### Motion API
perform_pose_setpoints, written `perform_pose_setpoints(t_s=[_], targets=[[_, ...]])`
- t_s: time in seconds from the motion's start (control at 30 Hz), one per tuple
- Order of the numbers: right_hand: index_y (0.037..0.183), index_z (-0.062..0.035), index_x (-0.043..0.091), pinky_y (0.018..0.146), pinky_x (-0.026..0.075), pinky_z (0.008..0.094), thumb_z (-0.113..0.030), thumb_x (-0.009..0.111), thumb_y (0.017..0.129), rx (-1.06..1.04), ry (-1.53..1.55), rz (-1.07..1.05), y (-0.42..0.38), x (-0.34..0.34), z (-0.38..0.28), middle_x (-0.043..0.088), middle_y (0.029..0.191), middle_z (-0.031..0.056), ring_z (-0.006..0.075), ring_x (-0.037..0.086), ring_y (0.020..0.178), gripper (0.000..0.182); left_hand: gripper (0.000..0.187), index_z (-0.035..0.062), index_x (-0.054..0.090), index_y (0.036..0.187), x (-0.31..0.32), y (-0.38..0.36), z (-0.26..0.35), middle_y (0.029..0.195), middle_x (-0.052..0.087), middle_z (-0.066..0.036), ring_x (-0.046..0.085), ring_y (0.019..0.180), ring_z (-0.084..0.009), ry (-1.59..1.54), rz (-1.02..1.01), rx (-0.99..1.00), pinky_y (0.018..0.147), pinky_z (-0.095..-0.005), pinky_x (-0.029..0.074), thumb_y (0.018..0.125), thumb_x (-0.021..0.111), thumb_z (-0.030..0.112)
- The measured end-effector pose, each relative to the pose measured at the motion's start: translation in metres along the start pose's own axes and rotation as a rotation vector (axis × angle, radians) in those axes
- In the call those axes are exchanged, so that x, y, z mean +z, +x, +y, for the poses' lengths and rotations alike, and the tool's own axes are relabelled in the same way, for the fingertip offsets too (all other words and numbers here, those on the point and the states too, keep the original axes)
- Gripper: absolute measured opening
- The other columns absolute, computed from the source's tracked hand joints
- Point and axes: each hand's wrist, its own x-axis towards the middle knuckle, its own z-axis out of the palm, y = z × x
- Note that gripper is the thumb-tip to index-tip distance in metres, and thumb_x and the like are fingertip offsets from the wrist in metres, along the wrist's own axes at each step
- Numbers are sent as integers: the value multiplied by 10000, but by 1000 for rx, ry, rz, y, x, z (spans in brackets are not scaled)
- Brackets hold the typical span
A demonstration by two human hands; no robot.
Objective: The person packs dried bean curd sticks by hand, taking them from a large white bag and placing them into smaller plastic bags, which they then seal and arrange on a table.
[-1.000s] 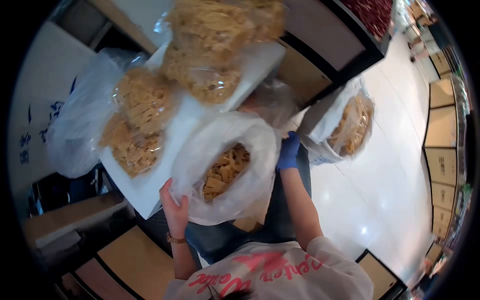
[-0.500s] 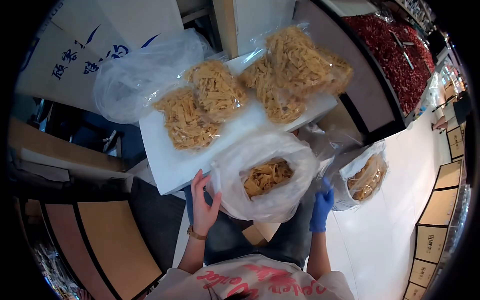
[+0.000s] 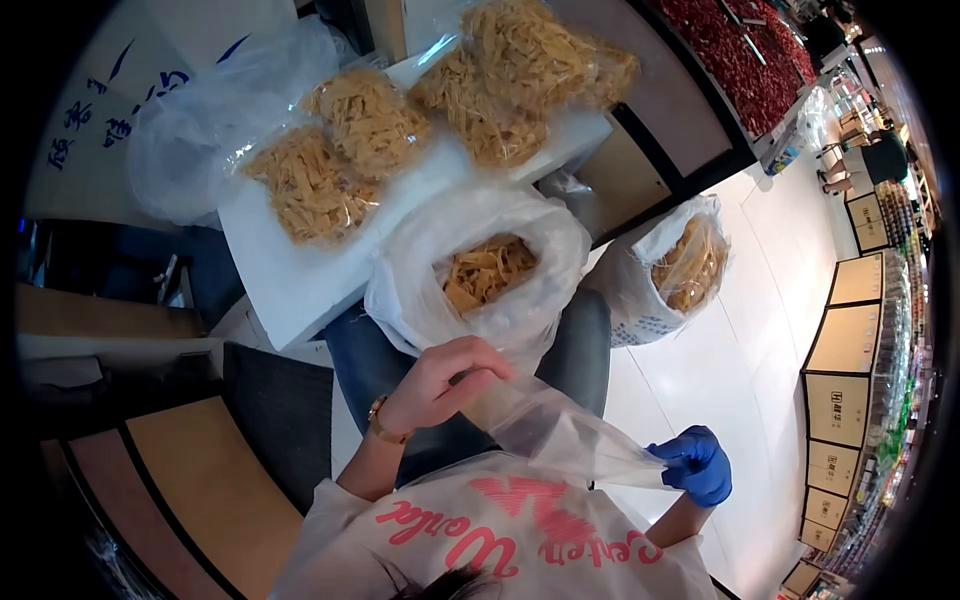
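A clear plastic bag is stretched between my two hands, just above my lap. My left hand, bare with a watch at the wrist, pinches one end of it. On the other end, my right hand in a blue glove is closed. Beyond them stands a large white plastic sack, its mouth open around tan strips. Filled clear bags of similar strips lie on the white slab behind it.
To the right, a white sack holding a brown filling stands on the floor. Crumpled clear plastic lies at the back left. A bin of red goods and shelving are farther right.
Both hands have come back toward my body. The clear bag that was beside my right hand is now stretched between both hands, and my left hand has left the sack's rim and closed.
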Motion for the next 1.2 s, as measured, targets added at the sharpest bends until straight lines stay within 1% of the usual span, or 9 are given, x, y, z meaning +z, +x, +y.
perform_pose_setpoints(t_s=[0.2,0.27,0.5,0.63,0.7,0.77,0.8,0.97,1.2], targets=[[1046,23,619,660,442,223,59,599,550,239,-10,26,10,-3,5,668,968,102,133,506,521,498,51,13,601,854,9,-23,-9,802,579,-44,531,661,-122,21,-102,-135,587,-233,419,810,607,39],[1210,3,513,980,336,322,24,620,576,82,-393,377,38,14,-5,514,1251,112,218,505,1100,643,53,5,585,826,7,-32,-11,774,561,-38,511,630,-100,18,-98,-210,556,-222,408,805,618,42],[1097,2,597,972,355,363,14,622,669,-364,-329,781,94,52,-25,553,1166,134,279,491,1131,429,65,40,540,840,-49,-79,16,695,465,-21,421,533,-86,-165,864,142,448,-214,353,827,533,103],[1064,-3,608,842,468,357,-6,561,737,-788,-211,263,128,97,-48,577,1113,131,278,559,1005,330,357,7,470,1129,-71,-108,67,812,526,-90,494,657,-133,245,1381,505,591,-254,477,828,581,163],[1063,-14,610,770,505,366,-12,566,722,-937,-317,15,142,128,-58,560,1131,131,281,578,964,344,123,-6,536,902,-66,-114,89,794,530,-65,444,571,-114,-297,1149,705,514,-219,414,836,581,88],[1042,-20,625,784,503,362,-20,571,733,-979,-340,14,151,163,-56,575,1121,127,285,584,956,314,40,12,564,815,-69,-128,96,669,499,-36,384,523,-82,972,1176,641,471,-200,333,827,560,50],[1021,-26,640,798,500,357,-27,575,743,-1020,-371,12,154,176,-56,589,1111,123,288,589,948,285,117,17,550,693,-44,-103,104,593,461,-16,369,518,-60,1111,1274,444,474,-201,282,809,565,34],[1221,-26,502,819,485,352,18,542,770,-760,2,-250,154,197,-64,545,1178,157,311,577,964,455,244,36,476,602,-14,-54,105,475,422,-38,381,397,-111,892,844,-198,400,-238,292,757,662,60],[1292,-44,417,942,395,334,-26,510,822,-348,31,-29,178,184,3,508,1232,129,292,502,1111,480,217,17,494,647,16,-38,65,541,477,-61,461,439,-158,774,475,-150,435,-274,354,781,654,77]])
